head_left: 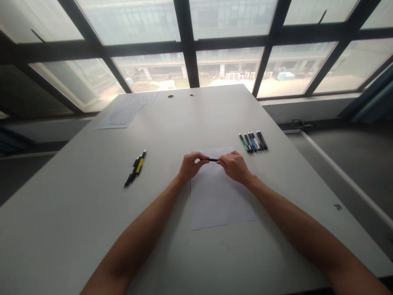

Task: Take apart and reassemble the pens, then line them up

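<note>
Head view, hands: left hand [190, 165] and right hand [235, 166] meet over the table, fingers closed on opposite ends of one black pen [213, 159].
Black pen: held level, crosswise, just above the far part of a white sheet [219, 196]; only its short middle stretch shows, both ends hidden in the fingers.
White sheet: lies flat on the grey table [76, 221], its near part between the two forearms; far edge partly covered by the hands.
Row of pens [253, 141]: right of the hands, side by side, one green and one blue among dark ones; exact count hard to make out.
Pens at left [135, 168]: black and yellow, lying close together; number unclear.
Papers [125, 110]: far left corner, print illegible.
Window [196, 41]: dark frames, glare beyond.
Forearms: cut off at the bottom edge.
</note>
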A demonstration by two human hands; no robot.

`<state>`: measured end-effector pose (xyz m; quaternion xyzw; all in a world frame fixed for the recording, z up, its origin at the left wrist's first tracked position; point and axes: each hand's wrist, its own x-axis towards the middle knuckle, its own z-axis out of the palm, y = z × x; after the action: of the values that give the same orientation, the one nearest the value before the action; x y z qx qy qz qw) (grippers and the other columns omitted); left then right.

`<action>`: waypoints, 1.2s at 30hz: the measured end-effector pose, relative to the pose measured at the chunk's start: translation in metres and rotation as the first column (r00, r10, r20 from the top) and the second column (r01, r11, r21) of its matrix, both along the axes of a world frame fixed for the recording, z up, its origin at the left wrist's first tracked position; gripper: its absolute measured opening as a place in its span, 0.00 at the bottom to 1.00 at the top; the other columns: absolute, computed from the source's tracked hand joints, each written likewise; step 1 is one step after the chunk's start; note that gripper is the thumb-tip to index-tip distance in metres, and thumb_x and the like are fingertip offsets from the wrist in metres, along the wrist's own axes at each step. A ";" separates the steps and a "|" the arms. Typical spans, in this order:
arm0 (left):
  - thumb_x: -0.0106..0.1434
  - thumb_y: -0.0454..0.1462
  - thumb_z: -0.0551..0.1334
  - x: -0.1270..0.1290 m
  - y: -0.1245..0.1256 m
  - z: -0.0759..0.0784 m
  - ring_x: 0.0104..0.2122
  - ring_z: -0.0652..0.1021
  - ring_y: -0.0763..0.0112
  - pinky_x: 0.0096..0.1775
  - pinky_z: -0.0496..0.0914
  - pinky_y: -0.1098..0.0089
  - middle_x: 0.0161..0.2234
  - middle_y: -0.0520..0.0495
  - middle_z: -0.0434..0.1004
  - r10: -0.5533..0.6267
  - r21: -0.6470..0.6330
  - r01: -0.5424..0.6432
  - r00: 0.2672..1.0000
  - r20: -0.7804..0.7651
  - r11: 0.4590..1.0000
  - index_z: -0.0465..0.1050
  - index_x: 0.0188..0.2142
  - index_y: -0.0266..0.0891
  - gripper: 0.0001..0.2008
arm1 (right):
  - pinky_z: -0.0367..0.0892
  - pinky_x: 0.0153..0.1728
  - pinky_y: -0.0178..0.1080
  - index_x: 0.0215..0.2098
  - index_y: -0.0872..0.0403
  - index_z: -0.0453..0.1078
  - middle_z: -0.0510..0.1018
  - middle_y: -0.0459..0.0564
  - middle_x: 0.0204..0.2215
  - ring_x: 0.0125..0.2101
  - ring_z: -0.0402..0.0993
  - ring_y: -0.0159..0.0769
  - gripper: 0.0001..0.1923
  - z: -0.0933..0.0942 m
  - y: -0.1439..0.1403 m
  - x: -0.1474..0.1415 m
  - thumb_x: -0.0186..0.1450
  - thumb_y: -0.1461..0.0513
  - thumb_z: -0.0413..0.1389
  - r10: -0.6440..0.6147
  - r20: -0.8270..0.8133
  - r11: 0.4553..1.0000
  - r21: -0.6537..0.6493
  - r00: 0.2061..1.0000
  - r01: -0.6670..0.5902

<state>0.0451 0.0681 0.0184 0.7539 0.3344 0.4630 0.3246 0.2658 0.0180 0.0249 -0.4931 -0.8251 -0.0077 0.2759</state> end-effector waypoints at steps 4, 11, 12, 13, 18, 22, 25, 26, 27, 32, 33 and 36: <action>0.58 0.43 0.71 0.000 -0.001 0.003 0.33 0.81 0.66 0.39 0.73 0.65 0.32 0.46 0.83 -0.004 0.027 0.004 1.000 -0.029 1.000 0.81 0.33 0.40 0.09 | 0.55 0.40 0.38 0.33 0.55 0.73 0.81 0.51 0.28 0.29 0.74 0.36 0.15 -0.001 0.001 0.000 0.74 0.59 0.49 0.004 0.036 0.999 -0.047 0.999 -0.002; 0.57 0.44 0.72 0.000 -0.001 0.001 0.33 0.81 0.65 0.38 0.73 0.65 0.31 0.45 0.83 -0.009 -0.018 0.010 1.000 0.026 1.000 0.80 0.32 0.39 0.11 | 0.57 0.43 0.38 0.39 0.54 0.73 0.82 0.50 0.32 0.34 0.77 0.37 0.10 0.002 0.000 0.001 0.71 0.57 0.55 0.047 -0.052 0.998 -0.032 0.998 -0.049; 0.57 0.44 0.72 -0.001 -0.001 0.002 0.33 0.81 0.65 0.38 0.73 0.65 0.31 0.45 0.83 -0.032 -0.022 0.032 0.999 0.022 0.999 0.80 0.31 0.39 0.11 | 0.57 0.43 0.38 0.37 0.54 0.74 0.82 0.50 0.31 0.33 0.77 0.36 0.10 0.002 0.000 0.002 0.72 0.58 0.53 0.054 -0.039 0.998 -0.041 0.998 -0.056; 0.57 0.44 0.71 -0.001 -0.001 0.003 0.32 0.80 0.65 0.38 0.73 0.65 0.31 0.45 0.83 -0.056 -0.027 0.056 0.998 0.019 0.998 0.80 0.31 0.39 0.11 | 0.57 0.42 0.37 0.36 0.54 0.74 0.82 0.50 0.31 0.32 0.76 0.36 0.11 0.002 0.000 0.002 0.72 0.59 0.52 0.064 -0.022 0.996 -0.055 0.998 -0.065; 0.58 0.42 0.71 0.000 -0.003 0.005 0.31 0.79 0.68 0.37 0.72 0.67 0.31 0.46 0.82 -0.073 -0.018 0.073 0.997 0.033 0.997 0.79 0.32 0.38 0.09 | 0.58 0.41 0.37 0.38 0.54 0.76 0.83 0.52 0.32 0.33 0.77 0.35 0.14 0.003 -0.001 0.001 0.73 0.58 0.50 0.085 -0.025 0.993 -0.085 0.996 -0.087; 0.59 0.42 0.70 0.001 -0.002 0.004 0.34 0.78 0.69 0.39 0.73 0.67 0.34 0.45 0.81 -0.058 -0.013 0.060 0.995 0.083 0.998 0.79 0.37 0.38 0.11 | 0.61 0.45 0.40 0.45 0.52 0.77 0.84 0.53 0.36 0.37 0.79 0.38 0.13 0.003 -0.003 0.002 0.71 0.56 0.54 0.080 -0.154 0.991 -0.093 0.985 -0.095; 0.59 0.44 0.70 0.000 0.001 0.003 0.34 0.77 0.69 0.39 0.72 0.68 0.33 0.46 0.79 0.001 -0.023 0.002 0.991 0.136 1.000 0.78 0.36 0.38 0.12 | 0.67 0.44 0.43 0.51 0.51 0.75 0.84 0.52 0.36 0.35 0.79 0.39 0.19 0.005 -0.004 0.004 0.67 0.51 0.58 0.080 -0.465 0.974 -0.152 0.882 -0.168; 0.60 0.45 0.69 -0.001 0.002 0.003 0.34 0.77 0.70 0.38 0.72 0.68 0.33 0.46 0.79 0.040 -0.029 -0.036 0.987 0.155 0.999 0.77 0.36 0.38 0.13 | 0.69 0.42 0.43 0.53 0.51 0.74 0.84 0.52 0.35 0.33 0.78 0.39 0.21 0.005 -0.003 0.004 0.66 0.49 0.58 0.070 -0.603 0.959 -0.178 0.795 -0.220; 0.60 0.46 0.69 -0.001 0.003 0.003 0.33 0.76 0.70 0.38 0.72 0.68 0.32 0.46 0.78 0.077 -0.034 -0.072 0.983 0.169 0.997 0.76 0.35 0.38 0.13 | 0.71 0.41 0.43 0.53 0.52 0.73 0.84 0.51 0.34 0.32 0.78 0.38 0.23 0.006 -0.003 0.004 0.66 0.48 0.58 0.048 -0.731 0.942 -0.193 0.681 -0.274; 0.62 0.46 0.67 -0.001 -0.001 0.009 0.32 0.75 0.70 0.38 0.69 0.68 0.30 0.48 0.77 0.070 0.037 -0.073 0.995 0.066 0.997 0.75 0.33 0.38 0.12 | 0.73 0.34 0.40 0.55 0.52 0.71 0.82 0.49 0.33 0.29 0.76 0.34 0.29 0.005 0.001 -0.004 0.60 0.48 0.64 -0.106 -0.958 0.876 -0.217 0.267 -0.430; 0.63 0.45 0.67 0.000 -0.003 0.011 0.32 0.75 0.70 0.39 0.69 0.67 0.30 0.48 0.77 0.039 0.062 -0.040 0.999 0.023 0.997 0.75 0.32 0.39 0.12 | 0.72 0.32 0.39 0.54 0.52 0.71 0.81 0.47 0.31 0.28 0.74 0.33 0.29 0.005 0.001 -0.006 0.59 0.49 0.66 -0.123 -0.955 0.853 -0.240 0.268 -0.464; 0.62 0.48 0.67 0.001 -0.009 0.014 0.34 0.77 0.68 0.41 0.69 0.66 0.31 0.48 0.79 -0.074 0.089 0.078 0.996 -0.047 0.993 0.76 0.35 0.39 0.14 | 0.70 0.28 0.37 0.45 0.52 0.75 0.80 0.47 0.29 0.26 0.73 0.31 0.21 0.002 0.001 -0.011 0.61 0.47 0.63 -0.157 -0.945 0.797 -0.293 0.288 -0.529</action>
<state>0.0466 0.0592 0.0328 0.7900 0.2914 0.4484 0.3000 0.2552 0.0193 0.0265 -0.3511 -0.5188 0.5585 0.5437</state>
